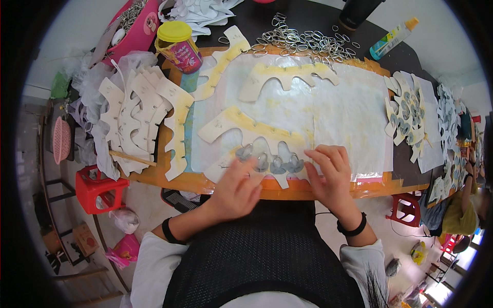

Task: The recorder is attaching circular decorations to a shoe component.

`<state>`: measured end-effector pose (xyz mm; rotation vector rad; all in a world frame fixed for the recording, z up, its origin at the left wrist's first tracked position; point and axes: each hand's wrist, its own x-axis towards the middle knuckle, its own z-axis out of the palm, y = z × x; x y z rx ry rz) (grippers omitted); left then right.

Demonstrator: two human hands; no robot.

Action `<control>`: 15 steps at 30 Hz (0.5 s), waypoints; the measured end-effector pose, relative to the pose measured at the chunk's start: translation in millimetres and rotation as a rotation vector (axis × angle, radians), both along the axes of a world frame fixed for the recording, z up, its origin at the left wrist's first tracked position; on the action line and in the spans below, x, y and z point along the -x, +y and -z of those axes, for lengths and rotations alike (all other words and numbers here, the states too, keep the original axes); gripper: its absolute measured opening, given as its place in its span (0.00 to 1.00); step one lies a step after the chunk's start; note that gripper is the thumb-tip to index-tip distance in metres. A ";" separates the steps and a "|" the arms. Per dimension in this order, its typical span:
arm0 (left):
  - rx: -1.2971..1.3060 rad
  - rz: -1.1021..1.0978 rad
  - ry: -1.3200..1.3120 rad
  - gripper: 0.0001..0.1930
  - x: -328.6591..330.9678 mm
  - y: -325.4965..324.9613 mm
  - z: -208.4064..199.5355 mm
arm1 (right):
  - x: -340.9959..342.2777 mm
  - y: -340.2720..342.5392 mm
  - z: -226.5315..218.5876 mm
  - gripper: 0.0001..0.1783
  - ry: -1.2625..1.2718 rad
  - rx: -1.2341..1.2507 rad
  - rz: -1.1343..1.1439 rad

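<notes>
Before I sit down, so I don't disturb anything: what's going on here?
A person is working at a row of grey tabs with rings: the left hand is at its left end, the right hand by its right end. Yellow-smeared cut-outs lie just beyond, and loose rings are heaped at the table's far side.

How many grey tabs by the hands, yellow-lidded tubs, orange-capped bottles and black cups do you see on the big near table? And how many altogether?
Grey tabs: 4 in sight
Tub: 1
Bottle: 1
Cup: 1
Total: 7
</notes>
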<state>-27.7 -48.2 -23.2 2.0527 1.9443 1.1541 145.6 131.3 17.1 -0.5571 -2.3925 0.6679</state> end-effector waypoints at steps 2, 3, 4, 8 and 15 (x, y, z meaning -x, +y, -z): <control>0.074 -0.140 0.111 0.23 13.5 14.6 -22.1 | 9.0 -5.9 -3.8 0.18 -0.026 -0.019 -0.025; 0.111 -0.212 0.166 0.24 19.0 22.1 -31.5 | 15.1 -10.3 -5.5 0.18 -0.028 0.010 -0.045; 0.139 -0.202 0.163 0.24 21.9 26.3 -33.5 | 20.6 -14.1 -6.7 0.18 -0.031 0.038 -0.065; 0.167 -0.225 0.067 0.23 21.7 30.7 -33.6 | 34.8 -23.9 3.5 0.19 -0.097 0.065 -0.118; 0.239 -0.341 -0.030 0.23 22.2 22.4 -29.3 | 36.4 -27.1 4.9 0.19 -0.130 0.069 -0.122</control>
